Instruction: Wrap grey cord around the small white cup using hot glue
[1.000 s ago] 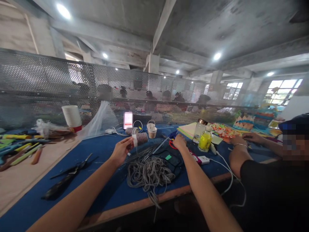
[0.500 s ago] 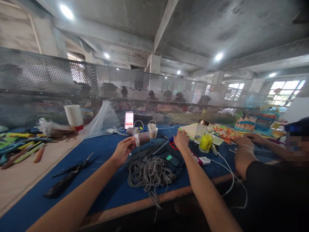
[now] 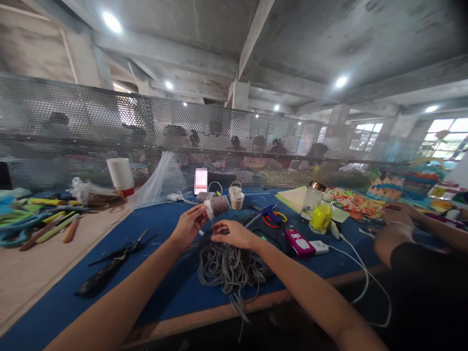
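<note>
My left hand (image 3: 189, 225) is closed on a small paper cup (image 3: 218, 206) wound with grey-brown cord, tilted on its side, its white part at the fingers. A strand hangs from the cup towards my right hand (image 3: 234, 235), whose curled fingers appear to pinch the grey cord (image 3: 230, 268). This cord lies in a loose tangle below both hands, its ends over the table's front edge. Behind the cup are another cord-wound piece (image 3: 204, 196) and a small pale bucket with a handle (image 3: 237, 199). Scissors (image 3: 272, 217) with blue, red and yellow handles lie to the right.
Black-handled pliers (image 3: 109, 265) lie at left, near several tools (image 3: 47, 224) and stacked paper cups (image 3: 120, 175). A lit phone (image 3: 201, 181) stands behind. Rightward are a magenta power bank (image 3: 300, 243), a yellow bottle (image 3: 321, 217), a glass jar (image 3: 310, 202) and a co-worker's arm (image 3: 395, 241).
My right hand has left the scissors and moved left to the strand below the cup. My left hand still holds the cup. The camera view has shifted slightly.
</note>
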Available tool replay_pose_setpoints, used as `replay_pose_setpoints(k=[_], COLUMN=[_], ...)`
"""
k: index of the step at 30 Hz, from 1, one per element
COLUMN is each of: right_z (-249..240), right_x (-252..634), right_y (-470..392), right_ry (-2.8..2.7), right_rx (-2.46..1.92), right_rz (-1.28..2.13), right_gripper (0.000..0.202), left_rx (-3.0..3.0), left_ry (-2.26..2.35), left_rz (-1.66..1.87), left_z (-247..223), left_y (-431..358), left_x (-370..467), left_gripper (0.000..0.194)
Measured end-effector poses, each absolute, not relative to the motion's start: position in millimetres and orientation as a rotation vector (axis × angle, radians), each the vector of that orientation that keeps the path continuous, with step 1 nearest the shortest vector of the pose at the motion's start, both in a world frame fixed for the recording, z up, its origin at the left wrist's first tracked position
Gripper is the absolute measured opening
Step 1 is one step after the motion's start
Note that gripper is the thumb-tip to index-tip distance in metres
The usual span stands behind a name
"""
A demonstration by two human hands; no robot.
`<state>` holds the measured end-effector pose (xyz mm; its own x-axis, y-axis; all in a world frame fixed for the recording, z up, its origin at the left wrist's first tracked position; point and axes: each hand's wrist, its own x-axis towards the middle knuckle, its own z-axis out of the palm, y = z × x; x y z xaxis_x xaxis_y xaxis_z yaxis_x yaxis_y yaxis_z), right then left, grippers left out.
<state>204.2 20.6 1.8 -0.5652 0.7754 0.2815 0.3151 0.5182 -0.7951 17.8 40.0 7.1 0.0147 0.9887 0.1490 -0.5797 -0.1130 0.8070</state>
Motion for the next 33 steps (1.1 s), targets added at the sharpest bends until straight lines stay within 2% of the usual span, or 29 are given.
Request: replay_pose_setpoints(k=[2,4,11,16,23,33], right_z=[4.1,8.3,18.5,23.5,28.4,25.8], right_x=[204.9,208.3,219.5,221.7,223.1,220.8], right_y=[17.2,15.1,14.3,13.1,12.3,19.1], right_ry=[-2.111,-2.079,-2.073,-2.080,-2.006,-1.940], right_rx=[-0.834,-0.837,-0.919,-0.888,-0.906,-0.895], right_rz=[0.934,0.852,0.136,-0.122,-0.299,-0.242], right_gripper=[0.029,0.023,0.021,0.022,0.021,0.014], left_rx=[0.878,0.901,0.951,1.053,1.260,1.318], left_ry=[0.639,0.648,0.731,0.772,0.767,0.806], left_rz=[1.485,1.472,1.439,1.371,1.261,1.203], left_z=[7.5,7.4,6.0,9.5,10.0,7.2], left_y=[38.8,38.2,36.1,29.7,25.6,24.9], left_x=[18.6,19.5,24.7,30.2,34.3,35.7], left_gripper=[0.023,0.026,0.030,0.029,0.028,0.028])
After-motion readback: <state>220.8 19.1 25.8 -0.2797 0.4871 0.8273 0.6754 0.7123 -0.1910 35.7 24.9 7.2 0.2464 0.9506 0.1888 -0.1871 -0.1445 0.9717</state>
